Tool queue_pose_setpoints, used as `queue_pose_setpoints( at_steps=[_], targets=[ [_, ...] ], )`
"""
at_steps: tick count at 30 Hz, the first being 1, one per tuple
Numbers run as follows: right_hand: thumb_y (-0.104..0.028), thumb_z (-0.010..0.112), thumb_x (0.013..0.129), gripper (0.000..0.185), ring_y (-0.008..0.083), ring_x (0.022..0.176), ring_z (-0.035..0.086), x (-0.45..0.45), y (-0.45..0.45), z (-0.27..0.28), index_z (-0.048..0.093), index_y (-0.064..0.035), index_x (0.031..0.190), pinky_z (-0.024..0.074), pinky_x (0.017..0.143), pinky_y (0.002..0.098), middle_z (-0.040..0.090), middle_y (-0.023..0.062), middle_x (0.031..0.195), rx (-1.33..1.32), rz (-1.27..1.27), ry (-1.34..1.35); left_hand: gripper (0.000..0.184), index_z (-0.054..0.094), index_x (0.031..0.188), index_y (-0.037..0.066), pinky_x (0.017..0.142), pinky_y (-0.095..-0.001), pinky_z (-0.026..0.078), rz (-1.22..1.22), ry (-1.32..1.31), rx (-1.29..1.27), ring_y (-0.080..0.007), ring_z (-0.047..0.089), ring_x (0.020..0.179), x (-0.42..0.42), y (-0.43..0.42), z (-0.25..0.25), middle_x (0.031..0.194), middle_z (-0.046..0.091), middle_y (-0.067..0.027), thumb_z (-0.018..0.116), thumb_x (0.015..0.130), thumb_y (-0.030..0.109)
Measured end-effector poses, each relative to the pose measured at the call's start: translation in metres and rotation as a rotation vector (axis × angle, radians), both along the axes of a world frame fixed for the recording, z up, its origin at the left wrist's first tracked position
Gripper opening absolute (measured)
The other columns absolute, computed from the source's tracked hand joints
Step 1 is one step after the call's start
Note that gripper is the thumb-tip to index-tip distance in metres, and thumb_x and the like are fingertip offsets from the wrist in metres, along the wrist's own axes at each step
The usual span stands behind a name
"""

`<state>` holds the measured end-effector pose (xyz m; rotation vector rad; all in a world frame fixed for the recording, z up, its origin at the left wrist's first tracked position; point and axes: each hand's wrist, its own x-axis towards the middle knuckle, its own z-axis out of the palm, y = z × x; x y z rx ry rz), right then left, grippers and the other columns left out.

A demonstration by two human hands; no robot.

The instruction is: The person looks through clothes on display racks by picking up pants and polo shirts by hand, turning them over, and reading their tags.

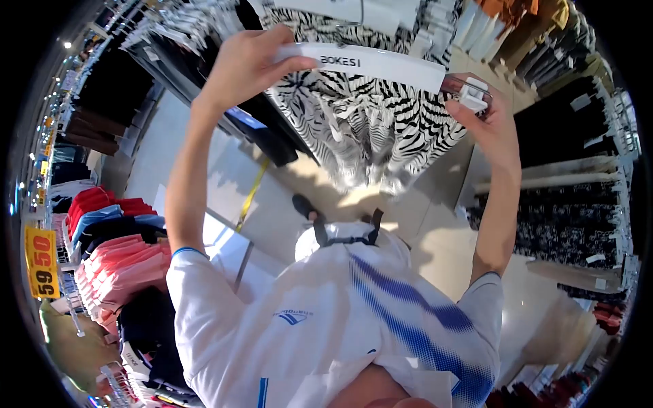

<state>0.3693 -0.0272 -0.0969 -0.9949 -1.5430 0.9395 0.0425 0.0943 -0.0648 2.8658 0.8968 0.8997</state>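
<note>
Zebra-print trousers point(415, 126) hang in front of me, their legs dropping toward the floor. Along their waist runs a white band point(384, 69) lettered "BOKESI". My left hand point(246, 64) is closed on the band's left end, thumb on the front and fingers behind. At the other side, my right hand point(495, 129) is closed around a clear hanger clip point(474, 95) with a white piece on it, beside the waistband. The fingers behind the clip are partly hidden. More zebra-print garments point(306, 24) hang right behind the band.
Racks of dark and patterned trousers point(561, 217) line the right side. To the left hang pink tops point(119, 272) and red tops point(102, 207), near a yellow price sign point(42, 263). A white low platform point(221, 248) stands by my left side, with tiled floor point(435, 224) below.
</note>
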Motion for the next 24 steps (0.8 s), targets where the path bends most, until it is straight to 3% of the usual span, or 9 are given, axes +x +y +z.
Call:
queue_pose_setpoints(
  at_steps=[1,2,4,8,10,12,13,16,24],
  targets=[
    [-0.007,0.07,0.082,0.031,0.0073,0.088,0.059,0.0,-0.006,-0.004,0.062,0.0006,0.112,0.0492,0.076,0.0226,0.066,0.0023,0.101,-0.001,-0.021,-0.101,0.034,0.057,0.087,0.003,0.05,-0.0336,0.042,0.031,0.109,0.03,-0.0245,0.056,0.052,-0.006,-0.012,0.003,0.061,0.056,-0.01,0.073,0.079,0.032],
    [-0.007,0.072,0.081,0.033,0.0074,0.088,0.059,-0.008,-0.015,-0.002,0.062,0.0008,0.111,0.0494,0.075,0.0235,0.067,0.0035,0.1,-0.053,-0.015,-0.108,0.036,0.056,0.086,0.003,0.05,-0.0351,0.041,0.063,0.139,-0.004,-0.0263,0.055,0.054,-0.012,-0.02,-0.002,0.064,0.056,-0.0112,0.074,0.077,0.033],
    [-0.006,0.074,0.077,0.035,0.0079,0.086,0.061,-0.018,-0.033,-0.005,0.063,0.0011,0.109,0.05,0.072,0.0241,0.068,0.0057,0.097,-0.113,0.029,-0.118,0.043,0.055,0.078,0.006,0.045,-0.038,0.037,0.006,0.074,-0.08,-0.0292,0.051,0.048,-0.022,-0.039,-0.008,0.053,0.048,-0.0093,0.072,0.074,0.045],
    [-0.008,0.077,0.071,0.034,0.0155,0.08,0.068,-0.045,-0.065,-0.017,0.066,-0.005,0.103,0.0515,0.069,0.025,0.07,0.0083,0.094,-0.119,0.081,-0.278,0.042,0.05,0.069,0.008,0.043,-0.0373,0.035,-0.083,0.199,-0.233,-0.0259,0.05,0.045,-0.055,-0.073,-0.028,0.053,0.045,-0.0087,0.073,0.073,0.042],
    [-0.009,0.076,0.073,0.03,0.019,0.079,0.069,-0.061,-0.087,-0.031,0.067,-0.007,0.101,0.0527,0.069,0.0261,0.07,0.0083,0.095,-0.215,0.114,-0.246,0.04,0.052,0.067,0.007,0.042,-0.0356,0.035,-0.196,0.33,-0.251,-0.0233,0.049,0.043,-0.074,-0.086,-0.042,0.053,0.044,-0.0071,0.073,0.074,0.04],
    [-0.008,0.076,0.073,0.03,0.0206,0.08,0.069,-0.072,-0.105,-0.036,0.066,-0.0064,0.101,0.0537,0.069,0.0277,0.07,0.0089,0.096,-0.317,0.193,-0.226,0.036,0.056,0.068,0.007,0.04,-0.0342,0.035,-0.353,0.167,-0.389,-0.0212,0.047,0.042,-0.081,-0.097,-0.062,0.053,0.043,-0.0046,0.073,0.075,0.038],
    [-0.007,0.076,0.073,0.031,0.0209,0.08,0.069,-0.08,-0.115,-0.044,0.066,-0.0061,0.102,0.0539,0.068,0.028,0.07,0.0089,0.096,-0.28,0.183,-0.166,0.033,0.059,0.069,0.008,0.039,-0.0341,0.035,-0.378,0.207,-0.483,-0.0205,0.047,0.042,-0.088,-0.101,-0.064,0.055,0.045,-0.0037,0.073,0.075,0.037],
    [-0.006,0.078,0.07,0.036,0.0219,0.078,0.069,-0.089,-0.117,-0.048,0.066,-0.0047,0.104,0.0543,0.066,0.0284,0.07,0.0094,0.095,-0.305,0.232,-0.138,0.027,0.06,0.07,0.009,0.038,-0.0345,0.035,-0.432,0.224,-0.636,-0.0195,0.051,0.045,-0.094,-0.107,-0.061,0.062,0.052,-0.0026,0.072,0.077,0.033],
    [-0.003,0.077,0.069,0.033,0.021,0.074,0.068,-0.088,-0.111,-0.079,0.067,-0.0031,0.101,0.0522,0.063,0.028,0.069,0.0092,0.089,-0.485,0.329,-0.047,0.031,0.056,0.068,0.006,0.039,-0.0363,0.035,-0.475,0.215,-0.791,-0.0208,0.052,0.044,-0.099,-0.114,-0.1,0.06,0.053,-0.0041,0.074,0.076,0.03]
  ],
)
